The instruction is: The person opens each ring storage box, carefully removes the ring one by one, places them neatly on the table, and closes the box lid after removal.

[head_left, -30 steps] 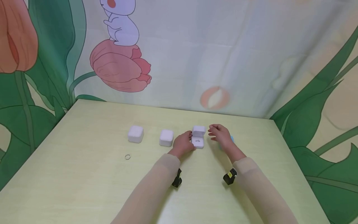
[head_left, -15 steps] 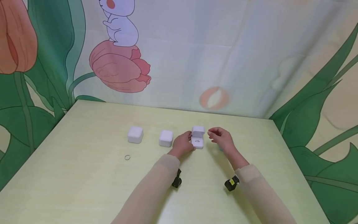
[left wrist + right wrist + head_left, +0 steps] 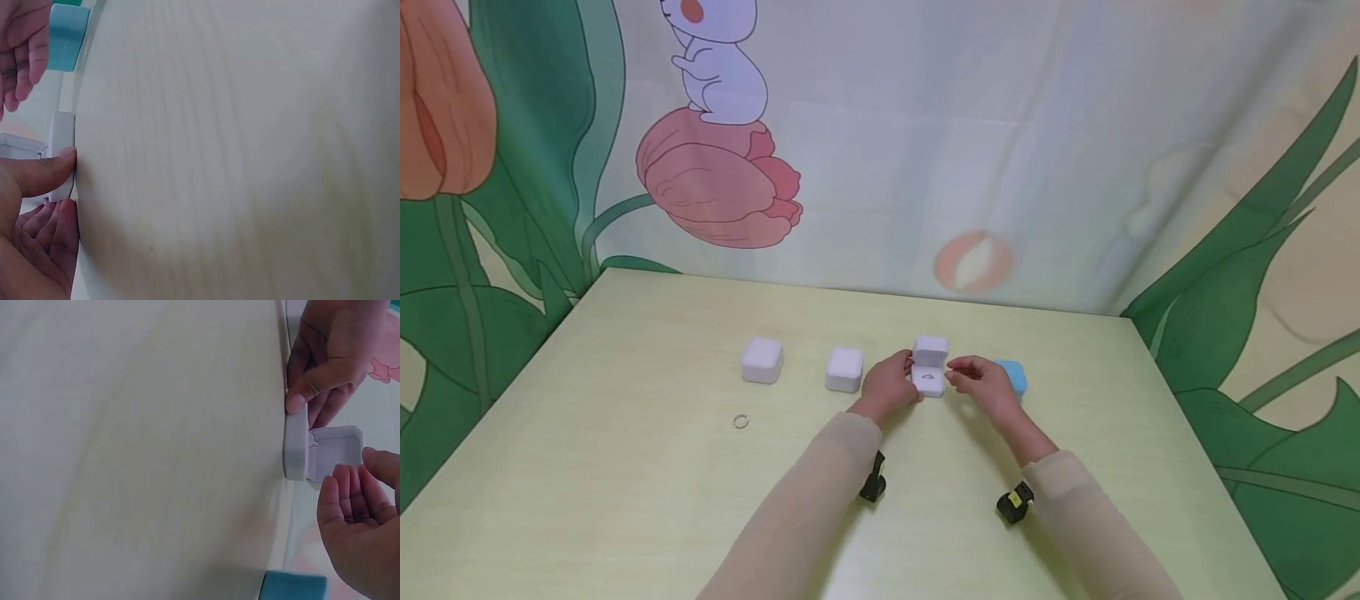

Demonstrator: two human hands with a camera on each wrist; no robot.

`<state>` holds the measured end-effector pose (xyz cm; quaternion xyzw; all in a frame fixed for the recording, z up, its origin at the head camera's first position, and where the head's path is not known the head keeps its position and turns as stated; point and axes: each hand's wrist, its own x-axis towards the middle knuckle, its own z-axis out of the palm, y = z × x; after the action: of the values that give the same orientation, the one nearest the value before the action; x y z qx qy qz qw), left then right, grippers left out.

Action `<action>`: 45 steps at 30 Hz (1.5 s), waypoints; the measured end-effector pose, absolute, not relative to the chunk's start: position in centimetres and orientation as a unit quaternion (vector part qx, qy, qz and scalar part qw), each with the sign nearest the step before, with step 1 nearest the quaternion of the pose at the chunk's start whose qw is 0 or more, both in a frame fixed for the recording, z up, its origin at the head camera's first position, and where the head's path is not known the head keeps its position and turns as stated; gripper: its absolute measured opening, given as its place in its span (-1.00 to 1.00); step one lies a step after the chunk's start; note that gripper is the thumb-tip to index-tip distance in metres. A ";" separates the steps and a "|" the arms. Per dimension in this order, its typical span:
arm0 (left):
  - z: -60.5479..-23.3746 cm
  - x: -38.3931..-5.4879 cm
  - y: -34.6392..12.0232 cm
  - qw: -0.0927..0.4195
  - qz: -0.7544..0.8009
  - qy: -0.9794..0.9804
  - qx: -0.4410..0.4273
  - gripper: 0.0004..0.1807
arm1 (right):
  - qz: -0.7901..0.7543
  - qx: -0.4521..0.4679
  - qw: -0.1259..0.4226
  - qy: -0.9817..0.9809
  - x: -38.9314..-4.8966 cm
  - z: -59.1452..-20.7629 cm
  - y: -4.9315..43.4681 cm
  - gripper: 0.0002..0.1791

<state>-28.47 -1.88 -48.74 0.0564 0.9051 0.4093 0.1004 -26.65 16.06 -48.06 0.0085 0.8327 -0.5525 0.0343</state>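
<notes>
A white ring box (image 3: pixel 930 351) stands on the table with its lid raised. A ring (image 3: pixel 313 439) sits upright in its base. My left hand (image 3: pixel 889 387) grips the left side of that base; the left wrist view shows the thumb (image 3: pixel 47 172) against its front face. On the other side, my right hand (image 3: pixel 988 387) is held close to the box with nothing in it. In the right wrist view its bent fingers and thumb (image 3: pixel 380 464) overlap the edge of the raised lid.
Two closed white boxes, one at far left (image 3: pixel 762 360) and one nearer the middle (image 3: pixel 844 369), stand to the left. A loose ring (image 3: pixel 741 422) lies in front of them on the table (image 3: pixel 625 483). Behind my right hand is a blue box (image 3: pixel 1013 377). A printed curtain hangs behind.
My right hand has come lower and nearer to the box's right side, and more of the blue box now shows. The left hand keeps its hold on the ring box.
</notes>
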 end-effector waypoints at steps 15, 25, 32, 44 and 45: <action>-48.8 -28.6 -2.0 0.107 0.409 0.904 0.057 -0.16 | -0.495 0.003 0.057 0.867 -27.3 -48.7 15.9 -0.67; -48.7 -28.5 -2.0 0.112 0.412 0.902 0.059 -0.17 | -0.471 -0.009 0.079 0.879 -27.5 -48.4 15.4 -0.68; -48.8 -28.5 -2.1 0.108 0.408 0.904 0.062 -0.16 | -0.441 -0.019 0.080 0.894 -27.6 -48.3 15.2 -0.69; -48.9 -28.5 -2.2 0.102 0.415 0.902 0.067 -0.17 | -0.352 -0.052 0.067 0.932 -28.4 -47.8 14.5 -0.78; -48.9 -28.5 -2.2 0.102 0.415 0.902 0.067 -0.17 | -0.345 -0.056 0.065 0.935 -28.4 -47.7 14.4 -0.78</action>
<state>-28.49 -2.17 -48.89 0.0666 0.9017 0.4149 0.1017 -28.43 14.37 -47.71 -0.0562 0.9347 -0.3448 0.0649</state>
